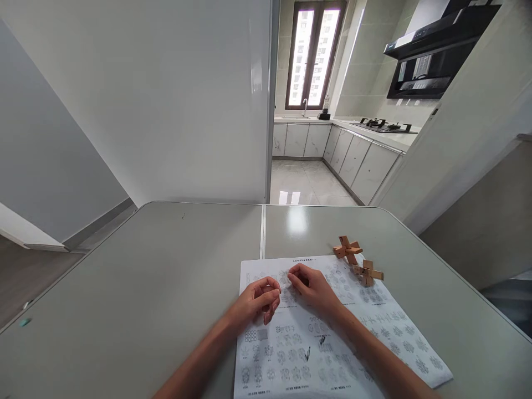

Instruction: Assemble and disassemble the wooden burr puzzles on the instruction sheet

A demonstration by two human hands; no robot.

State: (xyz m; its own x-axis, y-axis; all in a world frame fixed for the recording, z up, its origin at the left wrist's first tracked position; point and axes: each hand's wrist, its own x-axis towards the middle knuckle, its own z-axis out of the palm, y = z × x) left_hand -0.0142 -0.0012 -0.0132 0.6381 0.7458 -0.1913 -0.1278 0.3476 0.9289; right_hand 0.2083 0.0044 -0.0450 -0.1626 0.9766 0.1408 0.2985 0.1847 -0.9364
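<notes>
My left hand (261,299) hovers over or rests on a large printed sheet (299,354) on the table. Its fingers are loosely curled and slightly apart, with no object visible in them. Close by on the right, my right hand (311,282) is at the upper part of the same sheet. Those fingers bend inward toward the thumb, a hollow shows between them, and I see nothing held. Two wooden interlocking puzzles (348,249) made of crossed blocks are past my right hand; the nearer wooden puzzle (368,272) sits on the sheet's edge. Neither hand touches them.
The grey-green table (187,266) has a seam (263,230) running away from me. A small green bit (25,322) lies near its left edge. A white panel (199,100) stands behind, beside a kitchen with cabinets (297,139) and a gas stove (384,126).
</notes>
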